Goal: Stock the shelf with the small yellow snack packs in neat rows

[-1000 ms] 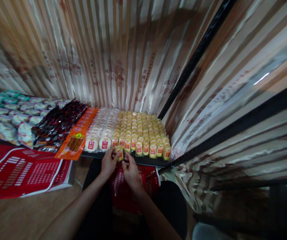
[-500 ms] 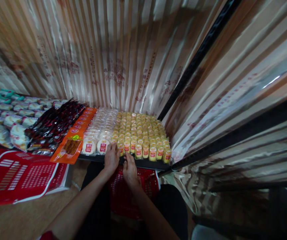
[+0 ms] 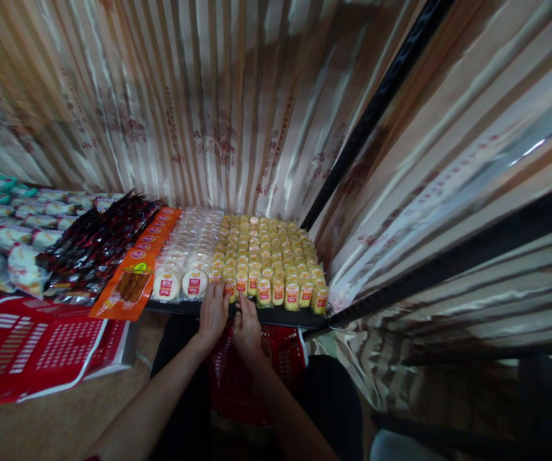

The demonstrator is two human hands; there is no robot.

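Observation:
Small yellow wrapped cakes (image 3: pixel 276 256) with red-and-white labels stand in tight rows on a black shelf (image 3: pixel 276 315). At the front left of these rows, my left hand (image 3: pixel 214 314) has its fingers bent against one wrapped yellow cake (image 3: pixel 229 291). My right hand (image 3: pixel 248 328) is close beside it, its fingertips at the lower right of the same cake. The fingers partly hide this cake, and the palms are turned from view. Directly left of my left hand are rows of round white wrapped cakes (image 3: pixel 194 283) in clear film.
Left along the shelf lie an orange snack packet (image 3: pixel 132 285), a heap of dark packets (image 3: pixel 98 243) and white wrapped packages (image 3: pixel 24 240). Red baskets (image 3: pixel 50 342) sit below, one between my knees (image 3: pixel 283 346). Black metal bars (image 3: pixel 376 121) and striped curtain (image 3: pixel 237 96) enclose the shelf.
The view has shifted slightly, so the goods on the left appear a little farther left. Both hands stay at the same front cake, their fingers moving only a little.

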